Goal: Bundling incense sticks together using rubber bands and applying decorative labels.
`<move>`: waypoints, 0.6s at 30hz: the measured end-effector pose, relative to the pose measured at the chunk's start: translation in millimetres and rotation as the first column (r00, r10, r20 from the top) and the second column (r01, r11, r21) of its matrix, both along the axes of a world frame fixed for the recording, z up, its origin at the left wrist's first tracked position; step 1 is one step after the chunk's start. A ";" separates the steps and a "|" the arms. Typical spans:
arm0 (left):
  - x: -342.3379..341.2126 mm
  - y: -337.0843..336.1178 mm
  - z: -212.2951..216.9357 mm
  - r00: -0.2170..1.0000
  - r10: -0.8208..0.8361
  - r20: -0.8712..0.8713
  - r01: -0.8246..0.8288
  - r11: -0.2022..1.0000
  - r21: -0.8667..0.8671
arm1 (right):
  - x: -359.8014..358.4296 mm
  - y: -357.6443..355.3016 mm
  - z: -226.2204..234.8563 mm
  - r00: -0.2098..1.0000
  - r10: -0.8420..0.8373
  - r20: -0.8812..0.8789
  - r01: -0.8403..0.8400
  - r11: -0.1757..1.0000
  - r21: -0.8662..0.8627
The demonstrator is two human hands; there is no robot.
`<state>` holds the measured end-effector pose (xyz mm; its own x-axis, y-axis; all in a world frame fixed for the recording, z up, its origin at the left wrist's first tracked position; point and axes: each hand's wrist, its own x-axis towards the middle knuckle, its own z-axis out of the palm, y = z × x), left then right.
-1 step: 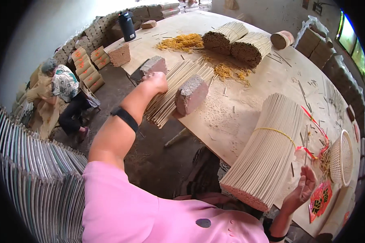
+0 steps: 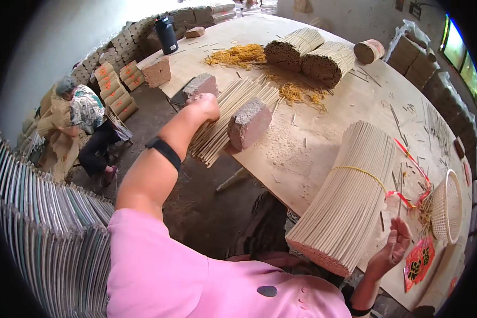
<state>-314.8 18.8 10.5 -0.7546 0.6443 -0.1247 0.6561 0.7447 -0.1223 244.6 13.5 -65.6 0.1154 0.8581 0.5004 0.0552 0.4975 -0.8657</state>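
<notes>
Head view has the loose sticks [image 2: 232,112] lying on the desk [image 2: 323,127] between two rough blocks [image 2: 250,124], just to the right of the left hand [image 2: 204,106]. Their long axis runs from the near edge away toward the upper right. That hand's way closer, fingers bunched, but can't tell if it's gripping any. The right hand [image 2: 391,252] is well apart, half-curled, seemingly empty, beside the tied bundle [image 2: 350,204]. White woven basket [image 2: 439,212] sits past it, contents not readable.
</notes>
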 end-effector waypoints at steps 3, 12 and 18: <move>3.1 3.9 4.5 0.994 0.043 0.101 -0.041 0.999 -0.022 | 2.4 -1.7 -7.8 0.997 0.038 -0.062 -0.046 0.988 -0.145; 4.4 13.7 1.8 0.987 0.103 0.126 -0.098 0.994 -0.047 | 6.9 -6.9 -5.6 0.987 0.102 -0.124 -0.119 0.983 -0.139; -4.3 7.6 -12.9 0.998 0.044 0.034 -0.046 0.997 0.064 | 6.7 -5.4 -5.3 0.986 0.114 -0.122 -0.134 0.976 -0.173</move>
